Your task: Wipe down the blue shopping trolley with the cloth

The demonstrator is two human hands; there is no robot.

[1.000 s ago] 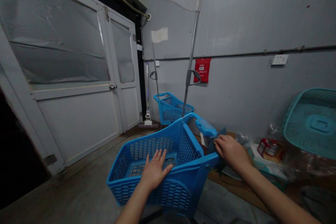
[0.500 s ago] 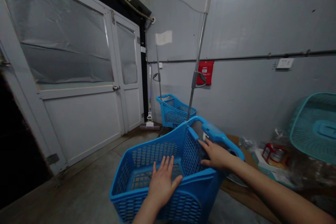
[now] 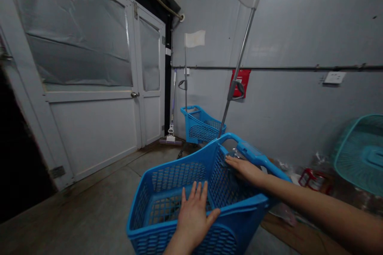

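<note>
A blue plastic shopping cart (image 3: pixel 167 164) with lattice walls stands right in front of me. My left hand (image 3: pixel 194 215) is over its near rim, fingers spread toward the inside and holding nothing. At the handle end, my right hand (image 3: pixel 243 169) lies across the top of the lattice back panel (image 3: pixel 217 175), fingers stretched out and close together. Its fingertips are by the panel's upper edge, below the blue handle (image 3: pixel 254 151). Something clear and shiny shows just behind those fingers; I cannot make it out. A metal pole (image 3: pixel 239 59) with a white flag rises from the cart.
A second blue cart (image 3: pixel 200 131) with a flag stands by the wall, beside a mop (image 3: pixel 170 137). White doors (image 3: pixel 92 127) are at left. At right are a teal plastic basket (image 3: pixel 362 155), red packages (image 3: pixel 312 179) and cardboard (image 3: pixel 287 231). A red pouch (image 3: pixel 243 81) hangs on the wall.
My right hand's fingers have come closer together and lie flatter at the panel's top edge. My left hand stays spread over the near rim. The view has shifted slightly.
</note>
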